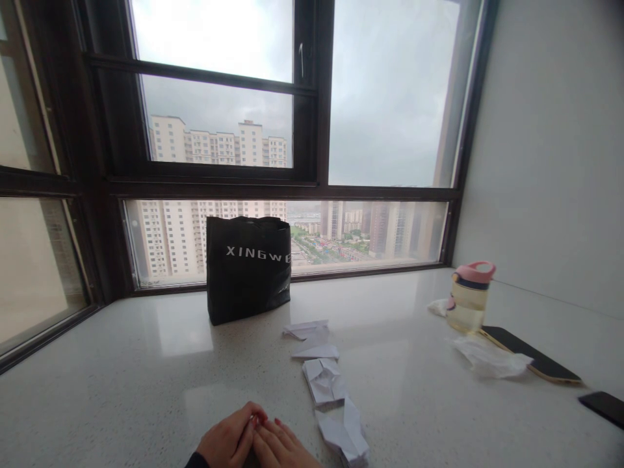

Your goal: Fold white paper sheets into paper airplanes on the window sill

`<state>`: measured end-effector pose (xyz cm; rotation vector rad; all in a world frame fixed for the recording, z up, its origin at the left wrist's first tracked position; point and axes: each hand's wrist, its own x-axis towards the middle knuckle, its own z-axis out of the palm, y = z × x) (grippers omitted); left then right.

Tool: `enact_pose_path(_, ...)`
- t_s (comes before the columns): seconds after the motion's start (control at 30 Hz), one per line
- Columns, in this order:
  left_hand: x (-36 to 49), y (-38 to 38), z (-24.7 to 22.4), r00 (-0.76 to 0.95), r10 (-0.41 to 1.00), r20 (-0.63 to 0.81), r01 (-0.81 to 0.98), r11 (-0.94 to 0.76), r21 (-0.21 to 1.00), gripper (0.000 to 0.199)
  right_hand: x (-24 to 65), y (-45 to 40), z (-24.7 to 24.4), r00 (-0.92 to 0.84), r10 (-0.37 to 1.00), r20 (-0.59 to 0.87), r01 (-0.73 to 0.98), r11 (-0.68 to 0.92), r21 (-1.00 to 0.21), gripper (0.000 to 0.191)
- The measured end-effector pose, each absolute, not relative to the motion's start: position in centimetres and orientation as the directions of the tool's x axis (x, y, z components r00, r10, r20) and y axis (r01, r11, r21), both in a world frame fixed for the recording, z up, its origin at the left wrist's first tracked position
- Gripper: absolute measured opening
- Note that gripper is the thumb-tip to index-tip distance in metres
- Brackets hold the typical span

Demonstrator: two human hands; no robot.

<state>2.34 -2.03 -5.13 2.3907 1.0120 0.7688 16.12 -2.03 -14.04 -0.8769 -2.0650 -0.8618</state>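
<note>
At the bottom edge of the head view, my left hand (229, 435) and my right hand (280, 445) are pressed together just above the white speckled counter (121, 390). The fingers of both are bent and closed, their red-nailed tips meeting in the middle. Whatever lies between the palms, if anything, is hidden. Just right of my right hand is a folded white paper piece (344, 432) with one flap standing up. Behind it comes a square folded paper stack (324, 381), then some pointed folded papers (314, 338), all in a row running away from me.
A black bag (248, 270) with white lettering stands by the window. To the right are a bottle (468, 299) with a pink lid, a crumpled white tissue (490, 357), a dark phone (533, 354) and another dark object (604, 408) at the edge. A white wall (550, 162) bounds the right side.
</note>
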Motion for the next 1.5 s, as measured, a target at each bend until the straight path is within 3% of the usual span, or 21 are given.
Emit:
enact_pose_path(0.4,2.3,-1.8,-5.4,0.59,0.736,0.332,0.511,-0.659,0.552,0.024,15.6,-2.8,-11.7,-0.351,0.153,0.924,0.805,0.554,0.214,0.041)
enact_pose_path(0.73,2.2,-2.0,-5.3,0.599,0.735,0.318,0.509,-0.656,0.558,0.025,16.0,-2.2,-13.6,-0.462,0.257,0.849,0.797,0.54,0.271,0.03)
enact_pose_path(1.5,2.3,-1.9,-5.3,0.592,0.738,0.325,0.509,-0.655,0.559,0.025,15.8,-2.3,-13.2,-0.416,0.216,0.883,0.801,0.547,0.244,0.033)
